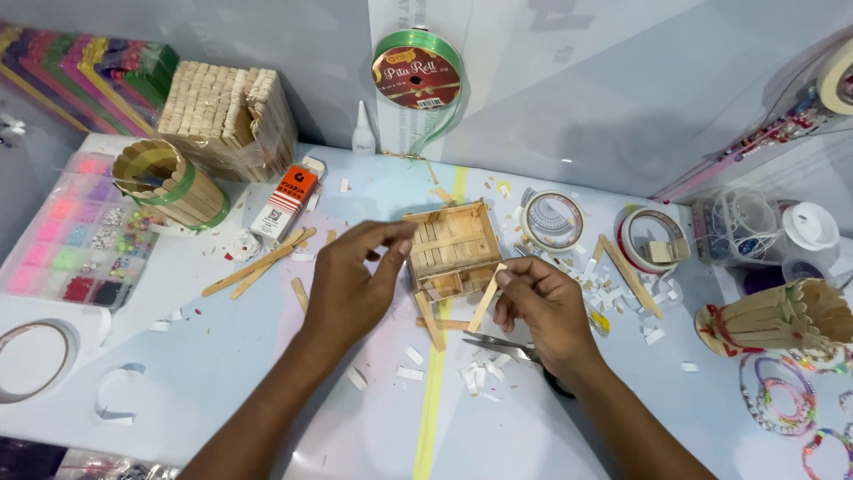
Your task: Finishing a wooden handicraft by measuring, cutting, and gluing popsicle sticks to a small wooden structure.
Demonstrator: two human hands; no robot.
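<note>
The left hand (pixel 351 284) grips one small stick box (pixel 450 251) at the table's (pixel 222 373) middle. The right hand (pixel 544 307) pinches one short stick (pixel 486 300) against the box. Two tape rolls (pixel 552 220) lie just beside it.

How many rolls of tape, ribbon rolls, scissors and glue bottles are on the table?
Tape rolls: 3
Green ribbon rolls: 1
Scissors: 1
Glue bottles: 1
Total: 6
</note>
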